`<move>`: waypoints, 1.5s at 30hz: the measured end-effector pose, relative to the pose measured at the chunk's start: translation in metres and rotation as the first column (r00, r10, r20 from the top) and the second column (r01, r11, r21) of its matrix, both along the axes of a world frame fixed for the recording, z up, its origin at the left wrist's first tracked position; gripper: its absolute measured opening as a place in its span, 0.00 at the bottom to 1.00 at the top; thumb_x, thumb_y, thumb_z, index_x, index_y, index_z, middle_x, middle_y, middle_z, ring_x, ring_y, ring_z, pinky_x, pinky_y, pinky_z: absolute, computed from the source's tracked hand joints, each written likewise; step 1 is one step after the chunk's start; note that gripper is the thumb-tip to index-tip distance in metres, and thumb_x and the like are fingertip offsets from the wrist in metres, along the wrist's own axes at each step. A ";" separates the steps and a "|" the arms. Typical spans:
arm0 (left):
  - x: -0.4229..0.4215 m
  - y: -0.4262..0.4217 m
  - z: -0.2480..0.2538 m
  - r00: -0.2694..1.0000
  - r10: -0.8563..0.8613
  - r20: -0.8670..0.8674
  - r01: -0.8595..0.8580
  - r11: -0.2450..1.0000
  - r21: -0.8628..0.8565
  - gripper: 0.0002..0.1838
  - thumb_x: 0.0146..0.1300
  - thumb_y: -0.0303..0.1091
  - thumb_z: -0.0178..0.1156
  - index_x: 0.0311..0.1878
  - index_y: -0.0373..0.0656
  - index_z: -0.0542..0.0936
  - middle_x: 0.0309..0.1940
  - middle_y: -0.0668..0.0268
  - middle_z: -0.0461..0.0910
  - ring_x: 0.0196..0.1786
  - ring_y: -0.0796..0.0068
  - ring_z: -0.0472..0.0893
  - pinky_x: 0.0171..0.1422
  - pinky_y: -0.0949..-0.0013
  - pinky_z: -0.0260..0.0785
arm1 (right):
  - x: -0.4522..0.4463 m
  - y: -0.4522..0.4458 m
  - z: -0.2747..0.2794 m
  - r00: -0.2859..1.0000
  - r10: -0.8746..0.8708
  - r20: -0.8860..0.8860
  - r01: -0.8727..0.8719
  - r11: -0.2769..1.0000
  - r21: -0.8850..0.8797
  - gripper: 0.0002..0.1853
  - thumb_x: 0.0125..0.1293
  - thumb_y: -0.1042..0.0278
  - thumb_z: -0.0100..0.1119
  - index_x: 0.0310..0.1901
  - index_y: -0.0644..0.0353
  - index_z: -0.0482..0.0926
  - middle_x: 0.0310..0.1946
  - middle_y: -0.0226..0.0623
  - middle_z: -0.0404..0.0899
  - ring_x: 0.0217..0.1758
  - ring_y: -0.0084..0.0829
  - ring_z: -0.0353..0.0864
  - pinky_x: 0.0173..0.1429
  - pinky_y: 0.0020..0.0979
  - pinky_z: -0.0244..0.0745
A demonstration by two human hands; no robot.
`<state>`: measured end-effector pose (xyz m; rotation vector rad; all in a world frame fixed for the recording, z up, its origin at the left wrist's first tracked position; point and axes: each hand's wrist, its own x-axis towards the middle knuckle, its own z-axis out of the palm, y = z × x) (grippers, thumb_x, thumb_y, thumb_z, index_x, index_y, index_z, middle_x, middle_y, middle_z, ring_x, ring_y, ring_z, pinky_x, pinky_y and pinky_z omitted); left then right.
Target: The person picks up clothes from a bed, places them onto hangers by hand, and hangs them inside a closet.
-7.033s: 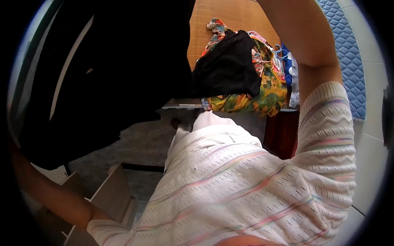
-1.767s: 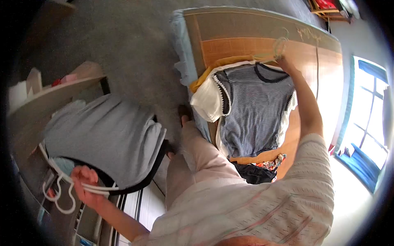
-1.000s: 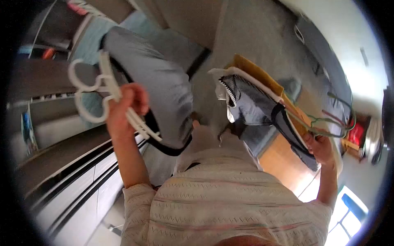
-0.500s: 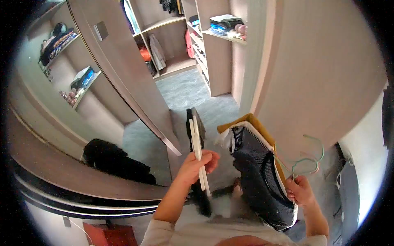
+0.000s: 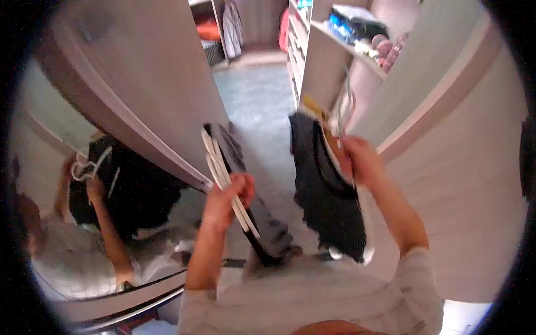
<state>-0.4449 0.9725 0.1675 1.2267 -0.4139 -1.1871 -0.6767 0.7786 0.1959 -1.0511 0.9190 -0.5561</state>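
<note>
Clothes (image 5: 261,215) hang from white hangers (image 5: 221,177), clamped in the left fingers (image 5: 243,187); the right fingers (image 5: 350,148), clamped on hangers (image 5: 351,100), are now farther forward than the left. Gray cloth droops narrowly; the dark top (image 5: 321,184) overlaps mustard cloth (image 5: 316,106) and white edges.

open gap ahead over grey floor (image 5: 254,92), mirrored panel (image 5: 42,120) at left, pale panel (image 5: 469,184) at right
</note>
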 end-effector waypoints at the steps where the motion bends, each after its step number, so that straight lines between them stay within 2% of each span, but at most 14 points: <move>1: 0.010 -0.015 0.002 1.000 -0.006 -0.005 0.006 1.000 0.002 0.10 0.59 0.35 0.54 0.34 0.37 0.76 0.21 0.66 0.74 0.21 0.77 0.71 0.24 0.76 0.63 | 0.021 -0.017 0.015 0.999 -0.051 -0.012 0.052 0.995 0.086 0.10 0.62 0.58 0.52 0.30 0.55 0.72 0.18 0.25 0.68 0.15 0.18 0.66 0.17 0.21 0.60; 4: 0.049 -0.066 -0.006 1.000 -0.017 0.017 0.019 0.996 -0.091 0.15 0.59 0.41 0.56 0.36 0.36 0.76 0.21 0.66 0.74 0.19 0.78 0.70 0.21 0.76 0.61 | 0.067 -0.092 0.019 0.991 0.111 0.078 -0.107 0.993 -0.048 0.08 0.62 0.64 0.49 0.37 0.58 0.71 0.24 0.29 0.72 0.20 0.17 0.67 0.21 0.20 0.62; 10: 0.094 -0.150 0.030 0.994 -0.108 0.019 0.110 0.986 -0.124 0.14 0.59 0.38 0.55 0.38 0.35 0.76 0.22 0.66 0.74 0.22 0.79 0.70 0.25 0.77 0.62 | 0.114 -0.165 0.046 0.988 0.061 0.143 -0.045 0.992 -0.114 0.16 0.63 0.69 0.47 0.52 0.64 0.68 0.27 0.31 0.71 0.23 0.17 0.67 0.25 0.20 0.65; 16: 0.164 -0.276 0.019 0.985 -0.170 -0.022 0.167 0.978 -0.122 0.15 0.60 0.37 0.54 0.42 0.34 0.75 0.28 0.63 0.76 0.29 0.76 0.74 0.31 0.76 0.65 | 0.195 -0.272 0.040 0.993 0.057 0.099 -0.046 0.993 -0.112 0.14 0.63 0.70 0.49 0.49 0.65 0.69 0.36 0.40 0.76 0.32 0.25 0.78 0.37 0.28 0.77; 17: 0.176 -0.298 0.010 0.982 -0.190 -0.023 0.185 0.974 -0.129 0.16 0.60 0.39 0.54 0.44 0.34 0.74 0.31 0.62 0.77 0.32 0.74 0.76 0.34 0.75 0.67 | 0.211 -0.294 0.032 0.975 0.132 0.180 -0.118 0.989 -0.086 0.12 0.62 0.71 0.50 0.47 0.65 0.69 0.40 0.46 0.76 0.39 0.31 0.80 0.43 0.32 0.78; 21: 0.212 -0.382 0.004 0.977 -0.200 0.068 0.209 0.965 -0.159 0.20 0.61 0.41 0.52 0.48 0.34 0.73 0.40 0.58 0.78 0.41 0.69 0.78 0.43 0.71 0.69 | 0.307 -0.332 0.008 0.937 0.105 0.333 -0.086 0.994 -0.072 0.11 0.62 0.74 0.48 0.45 0.68 0.66 0.37 0.49 0.76 0.39 0.38 0.80 0.45 0.34 0.76; 26: 0.254 -0.459 0.003 0.994 0.012 -0.107 -0.029 0.987 -0.161 0.16 0.60 0.32 0.55 0.49 0.33 0.72 0.36 0.66 0.77 0.37 0.77 0.77 0.41 0.74 0.70 | 0.407 -0.371 -0.012 0.913 0.255 0.319 -0.236 0.967 -0.096 0.15 0.64 0.74 0.43 0.52 0.65 0.63 0.45 0.42 0.73 0.35 0.25 0.77 0.37 0.26 0.76; 29: 0.298 -0.494 0.007 0.999 0.033 -0.037 -0.037 0.990 -0.138 0.16 0.57 0.31 0.58 0.48 0.34 0.73 0.33 0.66 0.78 0.33 0.78 0.78 0.38 0.76 0.71 | 0.458 -0.409 -0.021 0.840 0.435 0.324 -0.400 0.900 -0.173 0.17 0.65 0.72 0.43 0.54 0.65 0.61 0.48 0.37 0.71 0.35 0.19 0.76 0.33 0.22 0.76; 34: 0.362 -0.547 -0.007 0.997 0.066 -0.041 -0.072 0.982 -0.172 0.16 0.54 0.31 0.61 0.45 0.35 0.74 0.32 0.67 0.78 0.31 0.81 0.77 0.35 0.78 0.69 | 0.523 -0.466 -0.035 0.794 0.509 0.332 -0.458 0.861 -0.222 0.14 0.64 0.70 0.47 0.49 0.68 0.67 0.43 0.37 0.74 0.36 0.19 0.75 0.35 0.21 0.73; 38: 0.418 -0.599 -0.010 0.992 0.113 -0.053 -0.121 0.973 -0.196 0.13 0.53 0.30 0.61 0.42 0.35 0.77 0.30 0.67 0.79 0.27 0.82 0.76 0.30 0.82 0.67 | 0.559 -0.514 -0.044 0.802 0.597 0.025 -0.529 0.728 -0.436 0.14 0.63 0.69 0.51 0.48 0.67 0.70 0.36 0.33 0.76 0.32 0.16 0.74 0.35 0.20 0.72; 39: 0.423 -0.609 -0.021 0.995 0.091 -0.048 -0.099 0.972 -0.215 0.13 0.54 0.30 0.61 0.41 0.35 0.77 0.29 0.67 0.79 0.26 0.82 0.75 0.29 0.83 0.66 | 0.553 -0.514 -0.054 0.877 0.471 0.089 -0.400 0.821 -0.408 0.17 0.58 0.66 0.57 0.45 0.67 0.73 0.30 0.32 0.77 0.32 0.18 0.76 0.38 0.22 0.72; 42: 0.463 -0.655 -0.009 0.997 0.068 -0.047 -0.075 0.983 -0.168 0.12 0.55 0.29 0.60 0.41 0.34 0.77 0.26 0.67 0.79 0.24 0.83 0.74 0.26 0.82 0.65 | 0.572 -0.545 -0.052 0.889 0.399 0.224 -0.323 0.893 -0.312 0.22 0.57 0.72 0.59 0.52 0.67 0.67 0.36 0.35 0.76 0.38 0.20 0.76 0.45 0.23 0.73; 43: 0.472 -0.667 -0.006 0.994 0.089 -0.057 -0.097 0.985 -0.144 0.12 0.55 0.29 0.60 0.41 0.34 0.77 0.25 0.67 0.78 0.23 0.83 0.74 0.25 0.81 0.65 | 0.579 -0.553 -0.051 0.922 0.366 0.128 -0.269 0.842 -0.469 0.18 0.58 0.71 0.58 0.49 0.68 0.69 0.34 0.33 0.77 0.36 0.18 0.76 0.41 0.22 0.73; 45: 0.491 -0.689 -0.006 0.993 0.117 -0.018 -0.118 0.986 -0.114 0.12 0.54 0.29 0.60 0.41 0.33 0.77 0.24 0.67 0.78 0.21 0.83 0.73 0.25 0.81 0.64 | 0.589 -0.578 -0.040 0.915 0.403 0.024 -0.347 0.816 -0.462 0.14 0.59 0.72 0.57 0.45 0.68 0.71 0.31 0.31 0.77 0.32 0.16 0.75 0.37 0.19 0.71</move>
